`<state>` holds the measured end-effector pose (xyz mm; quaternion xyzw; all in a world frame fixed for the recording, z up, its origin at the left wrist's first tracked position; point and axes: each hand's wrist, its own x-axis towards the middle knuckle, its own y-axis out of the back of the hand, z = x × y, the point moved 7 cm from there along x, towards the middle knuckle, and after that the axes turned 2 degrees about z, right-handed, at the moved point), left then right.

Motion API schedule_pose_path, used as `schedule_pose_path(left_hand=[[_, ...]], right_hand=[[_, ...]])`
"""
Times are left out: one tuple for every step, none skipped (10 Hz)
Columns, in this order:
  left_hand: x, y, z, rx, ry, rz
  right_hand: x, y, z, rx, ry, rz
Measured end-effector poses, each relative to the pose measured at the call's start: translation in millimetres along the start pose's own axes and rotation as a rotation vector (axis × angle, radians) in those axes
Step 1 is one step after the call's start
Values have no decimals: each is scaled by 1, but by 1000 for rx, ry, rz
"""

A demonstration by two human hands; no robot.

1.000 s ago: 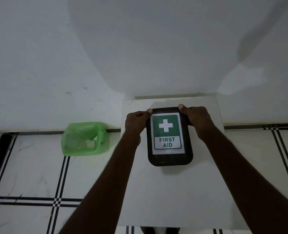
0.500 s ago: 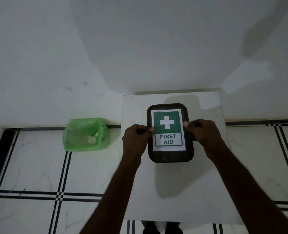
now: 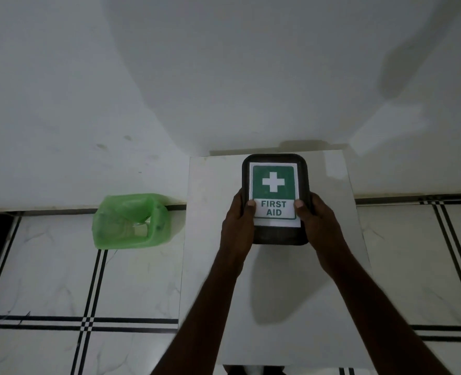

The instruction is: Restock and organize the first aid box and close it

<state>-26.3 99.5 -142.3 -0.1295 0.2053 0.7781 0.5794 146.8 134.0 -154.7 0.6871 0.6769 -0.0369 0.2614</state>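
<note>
The left hand [image 3: 238, 215] and right hand [image 3: 314, 213] grip the closed first aid box [image 3: 275, 171] by its sides, thumbs on the lid, on the white bench [image 3: 213, 185].

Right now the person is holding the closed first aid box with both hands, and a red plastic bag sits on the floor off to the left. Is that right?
Nearly. The plastic bag is green, not red, as the head view shows. The rest holds: the left hand and the right hand grip the sides of the closed first aid box, and the bag sits on the floor off to the left.
</note>
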Motion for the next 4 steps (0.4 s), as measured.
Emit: schedule_pose_path(left_hand=[[10,-9,6,15,-2,14],[12,-8,12,54,13,19],[9,3,28,91,27,40],[-5,22,60,214,-25,112]], right_hand=[[16,5,-8,1,17,-22],[21,7,-12,-2,-5,-66],[22,16,-23,17,-23,-70],[9,36,-58,-85,12,-5]])
